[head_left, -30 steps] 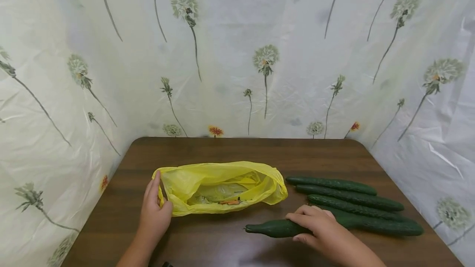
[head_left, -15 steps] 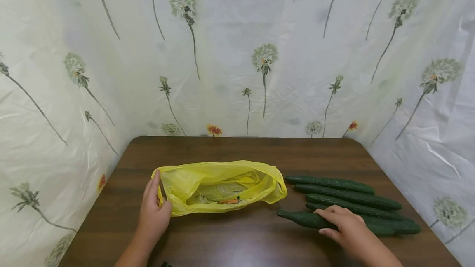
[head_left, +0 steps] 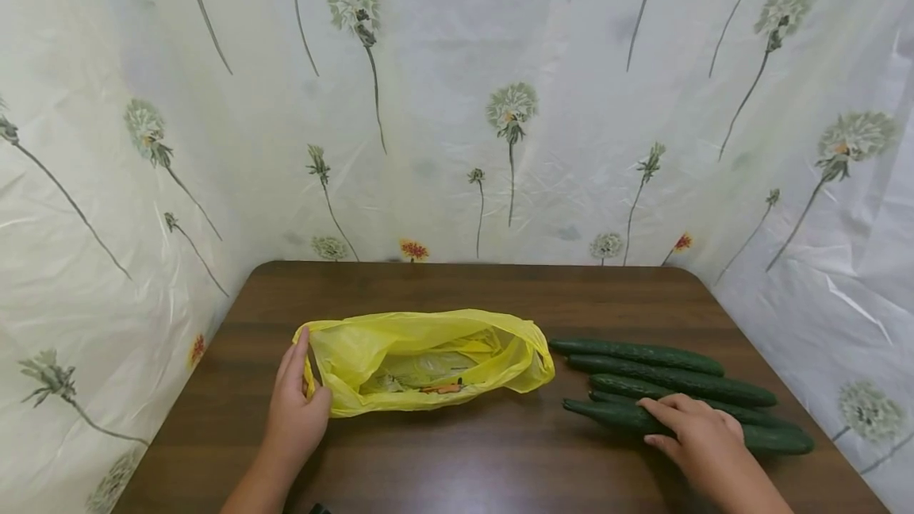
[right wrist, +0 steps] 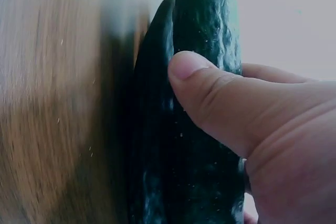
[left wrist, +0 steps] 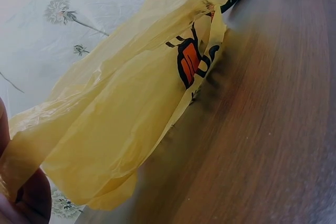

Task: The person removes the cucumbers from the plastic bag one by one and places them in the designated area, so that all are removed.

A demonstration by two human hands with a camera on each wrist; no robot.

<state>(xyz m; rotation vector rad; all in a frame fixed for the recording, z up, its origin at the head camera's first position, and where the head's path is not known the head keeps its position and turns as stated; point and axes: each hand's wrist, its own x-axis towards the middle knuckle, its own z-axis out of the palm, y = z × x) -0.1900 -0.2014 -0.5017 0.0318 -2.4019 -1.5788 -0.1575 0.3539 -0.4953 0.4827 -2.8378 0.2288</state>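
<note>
Backdrop was a crinkly off-white plastic sheet printed with grey-green dandelion heads on long stems [head_left: 511,113], plus a few small orange-red flowers [head_left: 414,251] low down. It wrapped round three sides, hanging behind and to both sides of the hands. Under the hands sat a dark brown wood-grain table with rounded far corners [head_left: 443,288]. Light was soft and even, with a dull sheen on the tabletop near the wrists.

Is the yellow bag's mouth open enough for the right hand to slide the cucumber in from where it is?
Probably yes. The left hand holds the yellow bag open, and bare table lies between it and the right hand on the cucumber.
</note>
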